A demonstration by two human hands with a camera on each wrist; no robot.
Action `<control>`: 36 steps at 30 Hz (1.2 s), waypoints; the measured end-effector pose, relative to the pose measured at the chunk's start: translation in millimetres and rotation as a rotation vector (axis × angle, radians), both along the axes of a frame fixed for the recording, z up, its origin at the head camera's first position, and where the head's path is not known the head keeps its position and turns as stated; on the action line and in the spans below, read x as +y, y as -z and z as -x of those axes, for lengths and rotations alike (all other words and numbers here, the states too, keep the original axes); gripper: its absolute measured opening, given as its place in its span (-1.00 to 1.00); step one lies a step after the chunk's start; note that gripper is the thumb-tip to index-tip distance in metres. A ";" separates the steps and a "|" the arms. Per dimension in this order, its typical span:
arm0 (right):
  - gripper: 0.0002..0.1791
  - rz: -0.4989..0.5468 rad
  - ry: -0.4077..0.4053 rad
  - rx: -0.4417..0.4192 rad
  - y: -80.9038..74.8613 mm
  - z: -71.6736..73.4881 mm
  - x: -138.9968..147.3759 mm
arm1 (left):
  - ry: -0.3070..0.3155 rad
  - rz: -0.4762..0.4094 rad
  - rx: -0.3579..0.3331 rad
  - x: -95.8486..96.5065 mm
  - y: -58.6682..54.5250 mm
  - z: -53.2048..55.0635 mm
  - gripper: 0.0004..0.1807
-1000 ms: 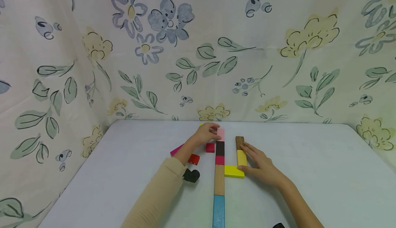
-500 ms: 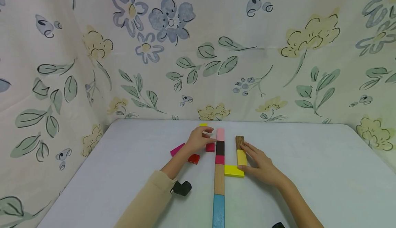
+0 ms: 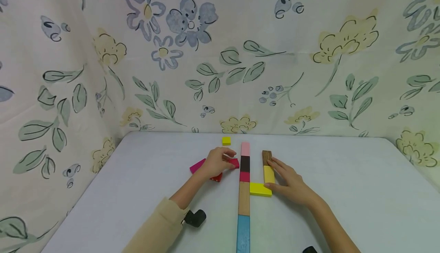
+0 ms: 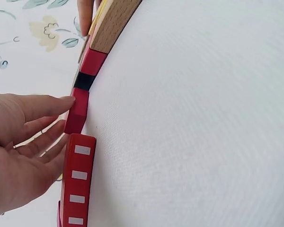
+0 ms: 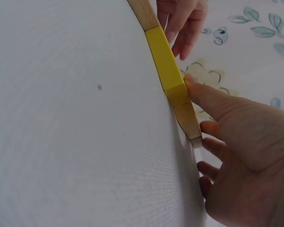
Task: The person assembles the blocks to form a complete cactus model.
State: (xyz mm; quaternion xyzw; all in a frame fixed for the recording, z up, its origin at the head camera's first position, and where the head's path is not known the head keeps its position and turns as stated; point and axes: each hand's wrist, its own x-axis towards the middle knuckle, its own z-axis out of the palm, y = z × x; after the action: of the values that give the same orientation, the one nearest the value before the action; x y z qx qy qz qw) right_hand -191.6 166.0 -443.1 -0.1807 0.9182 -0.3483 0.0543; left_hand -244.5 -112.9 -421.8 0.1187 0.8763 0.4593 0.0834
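Observation:
In the head view my left hand (image 3: 218,161) reaches over a small crimson block (image 3: 234,163), left of a column of blocks. The left wrist view shows the thumb on that block and the other fingers behind it. My right hand (image 3: 288,182) rests beside the shorter stack on the right. Its thumb touches the bright yellow block (image 3: 258,189) and its extended fingers lie along a paler yellow block (image 3: 269,174) and a dark brown block (image 3: 266,157). The column holds pink (image 3: 245,149), black (image 3: 245,164), crimson (image 3: 244,176), tan (image 3: 244,198) and blue (image 3: 243,233) blocks.
A red block with white squares (image 4: 80,177) and a magenta block (image 3: 197,166) lie by the left forearm. A small yellow block (image 3: 226,141) sits near the back edge of the white table (image 3: 343,176). Floral cloth (image 3: 292,73) hangs behind.
My left hand has left the pink block at the column's top and come down and left to the loose crimson block, uncovering the small yellow block. The right hand has stayed put.

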 end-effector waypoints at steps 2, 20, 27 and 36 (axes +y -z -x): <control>-0.09 0.001 0.000 -0.002 0.1 0.0 -0.1 | -0.010 0.022 0.007 -0.1 -0.8 -2.1 -0.58; -0.08 0.025 0.008 -0.032 -0.2 -0.6 -0.9 | 0.016 0.087 -0.050 -12.4 -4.5 -1.7 -0.57; -0.08 0.017 0.010 -0.031 0.2 -0.1 -1.1 | 0.003 0.113 -0.040 -13.5 -4.1 1.8 -0.62; -0.09 0.017 0.009 -0.019 0.5 0.0 -0.4 | -0.042 0.086 0.008 -10.3 0.7 11.0 -0.66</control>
State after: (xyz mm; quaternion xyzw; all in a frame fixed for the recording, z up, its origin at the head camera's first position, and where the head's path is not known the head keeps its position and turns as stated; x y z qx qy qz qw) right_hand -191.6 165.6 -443.6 -0.1738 0.9155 -0.3578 0.0598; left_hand -255.5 -123.1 -422.5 0.0984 0.8979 0.4224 0.0751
